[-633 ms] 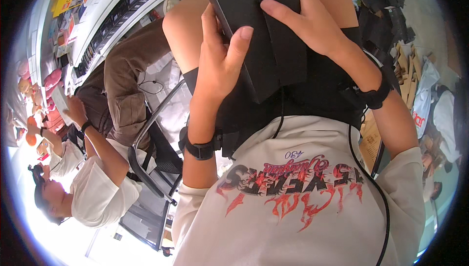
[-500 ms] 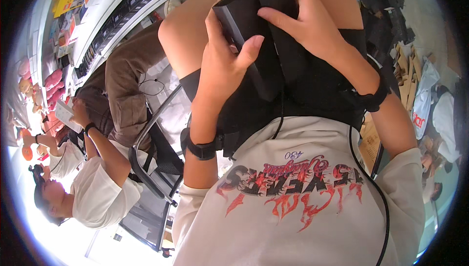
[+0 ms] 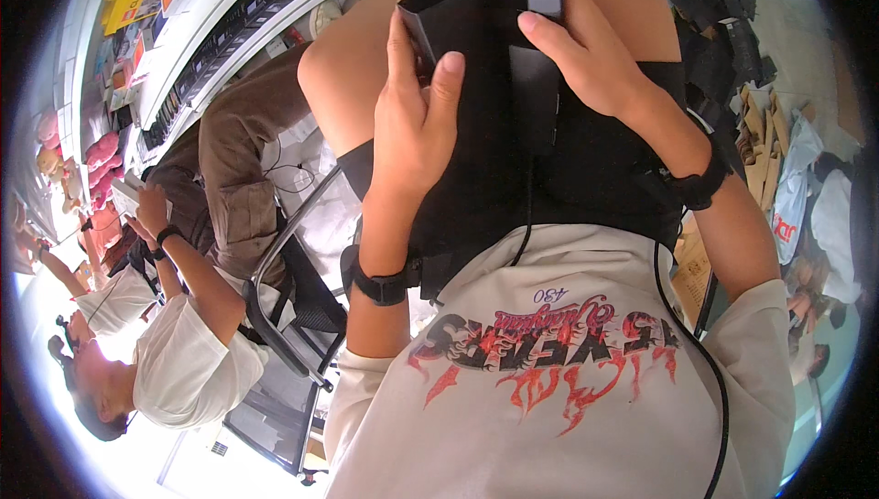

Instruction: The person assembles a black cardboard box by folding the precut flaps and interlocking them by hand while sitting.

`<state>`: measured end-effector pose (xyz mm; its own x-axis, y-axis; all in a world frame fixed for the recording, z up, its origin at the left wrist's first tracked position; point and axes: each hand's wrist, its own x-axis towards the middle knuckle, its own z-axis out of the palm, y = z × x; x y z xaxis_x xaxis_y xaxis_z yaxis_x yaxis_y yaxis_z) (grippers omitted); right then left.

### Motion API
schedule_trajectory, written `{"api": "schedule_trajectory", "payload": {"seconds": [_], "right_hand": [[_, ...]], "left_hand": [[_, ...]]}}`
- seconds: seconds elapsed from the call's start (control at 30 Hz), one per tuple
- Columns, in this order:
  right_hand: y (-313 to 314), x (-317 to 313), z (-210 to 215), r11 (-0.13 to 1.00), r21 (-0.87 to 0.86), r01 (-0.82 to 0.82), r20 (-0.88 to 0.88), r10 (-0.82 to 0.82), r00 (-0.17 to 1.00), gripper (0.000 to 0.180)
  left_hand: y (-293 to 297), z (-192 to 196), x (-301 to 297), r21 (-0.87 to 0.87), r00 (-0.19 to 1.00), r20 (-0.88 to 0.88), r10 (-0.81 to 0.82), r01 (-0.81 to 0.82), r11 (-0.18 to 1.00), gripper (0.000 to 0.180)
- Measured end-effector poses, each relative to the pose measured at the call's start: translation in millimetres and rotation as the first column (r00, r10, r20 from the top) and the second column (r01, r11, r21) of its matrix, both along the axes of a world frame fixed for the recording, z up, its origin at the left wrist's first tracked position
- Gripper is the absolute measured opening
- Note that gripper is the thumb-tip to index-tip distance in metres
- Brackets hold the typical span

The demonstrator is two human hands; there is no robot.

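A black folding box (image 3: 483, 50), seemingly cardboard, lies across my lap between my hands. Its two side walls stand spread apart, and a dark inner face shows between them. My left hand (image 3: 417, 128) grips the left wall, fingers behind it and thumb raised on the near side. On the opposite wall, my right hand (image 3: 591, 55) has its thumb over the inner edge, while the other fingers go round the outside. The box's lower end merges with my black shorts (image 3: 472, 224), so its edge there is hard to make out.
At left a person (image 3: 197, 343) in a white shirt sits by a black chair (image 3: 293, 325), holding a pale item. Shelves (image 3: 197, 59) with boxes run behind. Cardboard pieces (image 3: 760, 137) and black items (image 3: 723, 14) lie at right. A thin cable (image 3: 719, 389) hangs down my shirt.
The two side walls of the black box have swung apart, baring the inside. My left hand has shifted slightly left. At left, the seated person's hands have moved together.
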<state>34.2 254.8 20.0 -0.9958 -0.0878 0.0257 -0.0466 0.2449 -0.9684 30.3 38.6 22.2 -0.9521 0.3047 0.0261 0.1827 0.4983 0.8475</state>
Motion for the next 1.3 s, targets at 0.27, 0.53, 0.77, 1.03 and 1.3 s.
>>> {"api": "schedule_trajectory", "payload": {"seconds": [0.27, 0.53, 0.77, 1.03, 1.3], "right_hand": [[13.7, -0.6, -14.6, 0.867, -0.475, 0.152, -0.005, -0.175, 0.985, 0.036], [13.7, -5.7, 18.7, 0.603, -0.758, 0.247, 0.318, 0.012, 0.948, 0.035], [19.8, -17.9, -5.1, 0.798, -0.494, 0.345, 0.399, -0.145, 0.905, 0.041], [7.8, -12.2, -12.7, 0.964, -0.096, 0.246, 0.253, -0.216, 0.943, 0.053], [19.0, -17.1, -2.3, 0.933, -0.191, 0.305, -0.054, -0.32, 0.946, 0.026]], "left_hand": [[-10.9, 2.3, -12.8, 0.155, 0.936, -0.129, 0.329, -0.308, 0.939, 0.045], [-6.5, 6.1, -7.6, -0.048, 0.985, 0.039, 0.166, -0.164, 0.985, 0.071], [-22.7, -6.9, -20.3, -0.018, 0.955, -0.224, 0.197, -0.206, 0.978, 0.053], [-2.3, 12.9, -6.6, -0.128, 0.957, -0.179, 0.229, -0.253, 0.959, 0.053], [-15.6, 4.9, -12.3, -0.122, 0.958, -0.22, 0.182, -0.213, 0.969, 0.053]]}}
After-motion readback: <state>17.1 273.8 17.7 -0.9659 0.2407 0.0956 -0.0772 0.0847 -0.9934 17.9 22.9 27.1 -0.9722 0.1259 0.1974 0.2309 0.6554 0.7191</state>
